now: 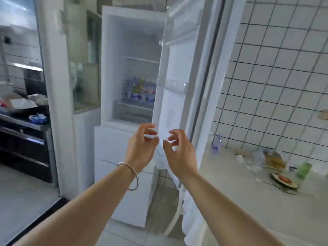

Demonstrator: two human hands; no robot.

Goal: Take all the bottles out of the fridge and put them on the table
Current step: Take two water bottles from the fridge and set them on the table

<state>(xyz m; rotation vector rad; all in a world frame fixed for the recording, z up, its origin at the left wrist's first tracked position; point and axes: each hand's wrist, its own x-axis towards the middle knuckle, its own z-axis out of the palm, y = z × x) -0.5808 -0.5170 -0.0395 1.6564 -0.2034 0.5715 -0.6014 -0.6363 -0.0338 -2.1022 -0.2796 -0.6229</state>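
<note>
The white fridge [113, 71] stands ahead with its upper door [177, 96] swung open to the right. Several clear plastic bottles [139, 91] with blue, purple and yellow labels stand packed together on a lower shelf inside. One clear bottle with a purple label [216, 144] stands on the pale table [248, 201] at the right, against the tiled wall. My left hand [142, 146] and my right hand [179, 150] are raised in front of the fridge, below the shelf, fingers curled apart and holding nothing.
On the table at right lie plates [284, 182], a green cup [304, 170] and a plastic food container [273, 158]. A dark kitchen counter with clutter [23, 107] sits at left behind a white door frame [53, 103]. The fridge's lower drawers [117, 174] are shut.
</note>
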